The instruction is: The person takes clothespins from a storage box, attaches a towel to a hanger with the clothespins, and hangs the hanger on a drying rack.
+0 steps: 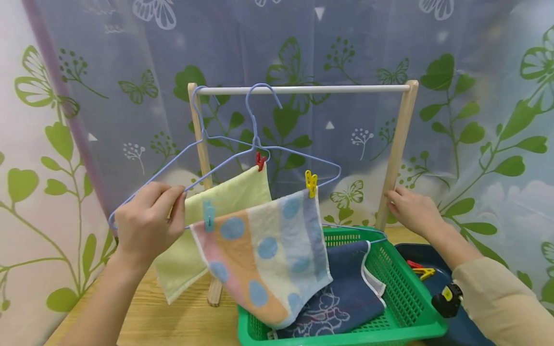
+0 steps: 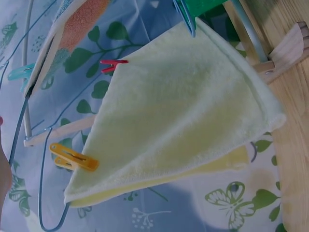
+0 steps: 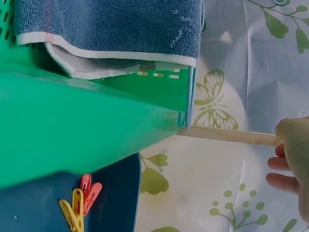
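My left hand [image 1: 151, 218] grips the left end of a blue wire hanger [image 1: 254, 126]. From this hanger hangs a polka-dot striped towel [image 1: 277, 250], fixed by a yellow clothespin [image 1: 310, 183] and a teal clothespin [image 1: 209, 216]. Its hook is level with the white rod [image 1: 337, 89]; whether it touches cannot be told. Behind it, a pale yellow towel [image 2: 169, 106] hangs on another blue hanger at the rod's left end, with a red clothespin [image 1: 260, 162] and an orange-yellow clothespin [image 2: 75, 157]. My right hand [image 1: 411, 209] holds the rack's right wooden post [image 1: 398, 139].
A green basket [image 1: 400, 283] stands before the rack, holding a navy towel [image 1: 350, 283] on a blue hanger. To its right is a dark blue tub [image 3: 116, 193] with red clothespins [image 3: 89, 193] and yellow clothespins [image 3: 73, 212]. A patterned curtain [image 1: 346, 43] hangs behind.
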`<action>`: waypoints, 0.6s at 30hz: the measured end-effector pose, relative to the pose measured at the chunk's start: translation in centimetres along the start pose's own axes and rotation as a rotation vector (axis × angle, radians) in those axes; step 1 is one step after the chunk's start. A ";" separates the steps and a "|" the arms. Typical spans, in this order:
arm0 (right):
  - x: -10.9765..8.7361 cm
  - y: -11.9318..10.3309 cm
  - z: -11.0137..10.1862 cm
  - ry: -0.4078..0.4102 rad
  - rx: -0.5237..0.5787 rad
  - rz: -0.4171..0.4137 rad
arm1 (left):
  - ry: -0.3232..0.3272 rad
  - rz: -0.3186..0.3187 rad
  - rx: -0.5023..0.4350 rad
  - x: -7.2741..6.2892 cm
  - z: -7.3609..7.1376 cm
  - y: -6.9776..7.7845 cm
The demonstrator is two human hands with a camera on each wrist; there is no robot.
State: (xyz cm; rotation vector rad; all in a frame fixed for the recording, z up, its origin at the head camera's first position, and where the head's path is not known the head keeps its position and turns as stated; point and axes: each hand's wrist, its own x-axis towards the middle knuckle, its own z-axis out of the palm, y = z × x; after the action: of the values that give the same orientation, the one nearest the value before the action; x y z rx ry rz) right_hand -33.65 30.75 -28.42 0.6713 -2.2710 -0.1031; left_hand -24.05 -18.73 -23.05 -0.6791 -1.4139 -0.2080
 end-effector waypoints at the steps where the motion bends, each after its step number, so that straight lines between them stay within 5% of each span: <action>1: 0.0 0.1 0.1 0.004 -0.007 -0.004 | -0.001 -0.001 0.008 0.0 -0.1 -0.1; 10: 0.2 0.4 0.6 0.027 0.007 -0.026 | 0.008 -0.015 0.036 -0.3 -1.1 -0.8; 18: 0.6 0.3 0.4 0.047 0.088 0.050 | 0.035 -0.011 0.065 -0.1 -1.8 -1.4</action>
State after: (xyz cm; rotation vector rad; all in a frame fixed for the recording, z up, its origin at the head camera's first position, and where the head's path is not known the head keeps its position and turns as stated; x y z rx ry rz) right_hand -34.39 30.69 -28.22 0.6556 -2.2560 0.0365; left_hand -23.28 -20.89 -22.74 -0.6120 -1.3852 -0.1806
